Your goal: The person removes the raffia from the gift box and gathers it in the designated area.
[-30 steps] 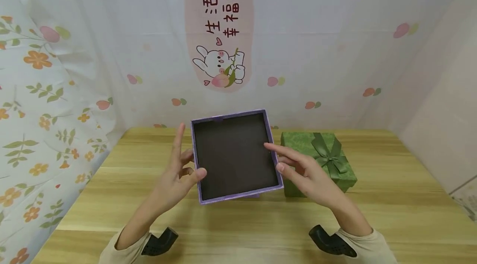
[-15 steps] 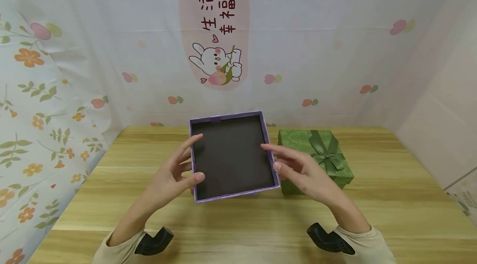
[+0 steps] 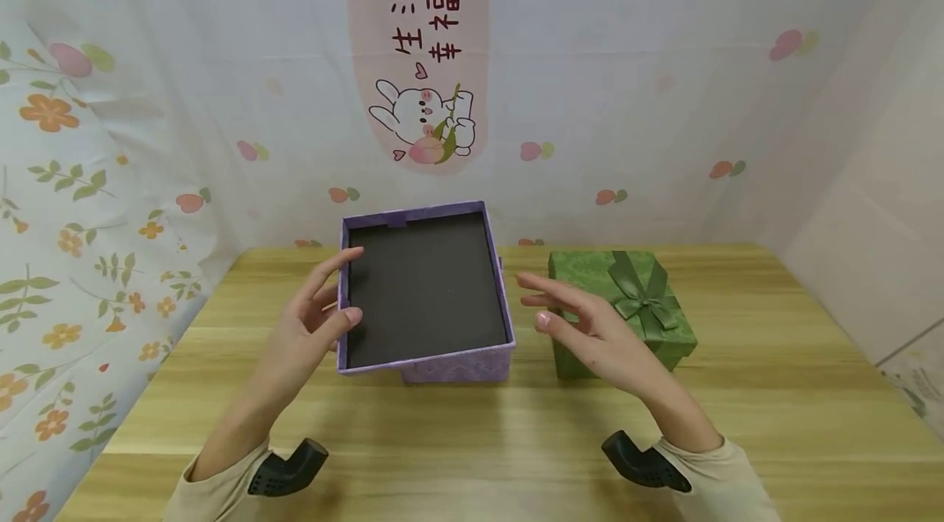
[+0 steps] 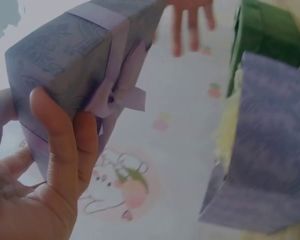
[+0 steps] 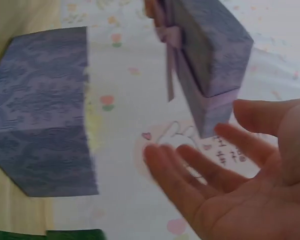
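Note:
A purple gift-box lid (image 3: 428, 292) is in the air, its black inside facing the head camera. My left hand (image 3: 295, 333) grips its left edge, thumb on the near side and fingers curled around the back. In the left wrist view a lilac ribbon bow (image 4: 112, 97) shows on the lid's outer face. Below the lid stands the purple box base (image 3: 457, 368), apart from it and mostly hidden in the head view. Pale yellow filling (image 4: 227, 130) shows at the base's opening. My right hand (image 3: 590, 333) is off the lid, fingers extended and touching nothing.
A green gift box (image 3: 578, 272) with a green ribbon bow (image 3: 645, 305) stands on the wooden table (image 3: 472, 448), behind and right of my right hand. A white patterned curtain (image 3: 627, 96) hangs along the table's back edge.
The lid has moved left with my left hand, uncovering more of the purple base. My left index finger came down onto the lid's rim. My right hand has let go of the lid's right edge.

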